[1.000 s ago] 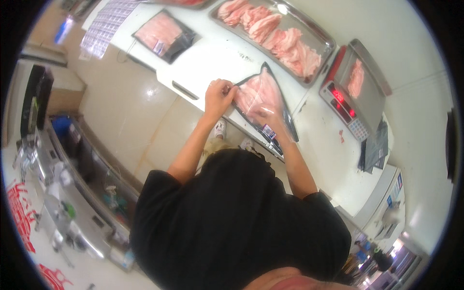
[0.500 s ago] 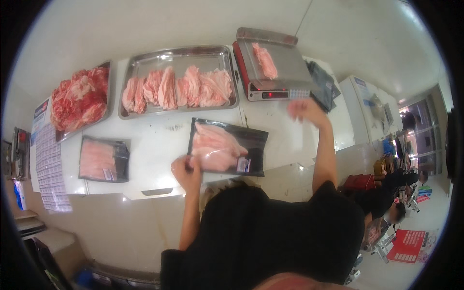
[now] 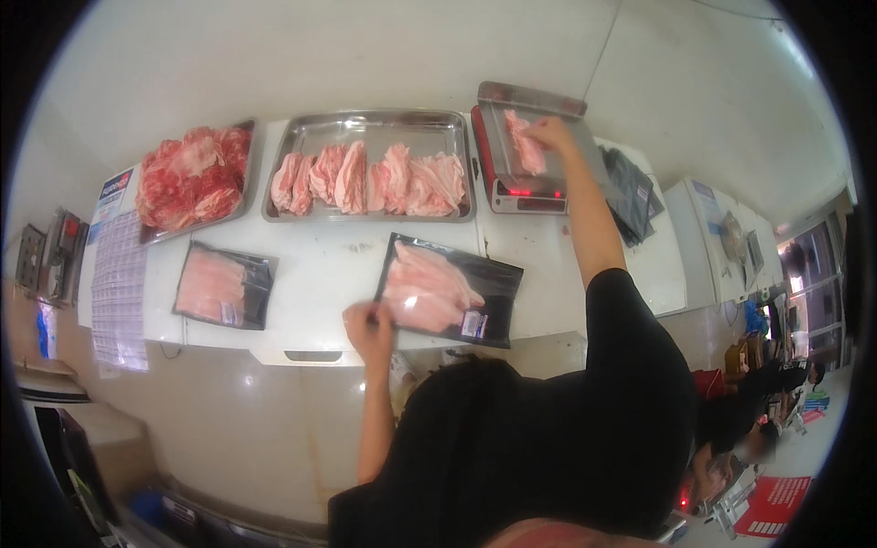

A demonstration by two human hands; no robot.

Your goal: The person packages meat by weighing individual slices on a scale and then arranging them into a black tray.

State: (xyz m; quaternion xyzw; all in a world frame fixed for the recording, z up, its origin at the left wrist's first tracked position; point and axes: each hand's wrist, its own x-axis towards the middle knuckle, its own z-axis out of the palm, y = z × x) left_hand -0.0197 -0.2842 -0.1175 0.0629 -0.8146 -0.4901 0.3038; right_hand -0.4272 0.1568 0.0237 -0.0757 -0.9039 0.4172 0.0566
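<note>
My left hand (image 3: pixel 369 327) pinches the near left edge of a black-backed clear bag (image 3: pixel 499 310) lying on the white table. Inside that bag are pale pink meat slices (image 3: pixel 427 288), and a small label sits near its lower edge. My right arm stretches across to the scale (image 3: pixel 530 203), a steel-topped one with a red side and lit red digits. On its plate lies a small stack of pink meat slices (image 3: pixel 527 151). The fingers of my right hand (image 3: pixel 551 134) are closed at the upper right side of this stack, the fingertips partly hidden.
A steel tray (image 3: pixel 384 124) behind the bag holds several meat stacks. Redder meat (image 3: pixel 194 178) fills another tray at left. A second packed bag (image 3: pixel 212 288) lies front left. Dark bags (image 3: pixel 630 196) sit right of the scale. Other people (image 3: pixel 751 402) work at far right.
My right hand has moved from in front of the scale up onto the meat on its plate. My left hand stays at the bag's corner. The whole view has shifted slightly.
</note>
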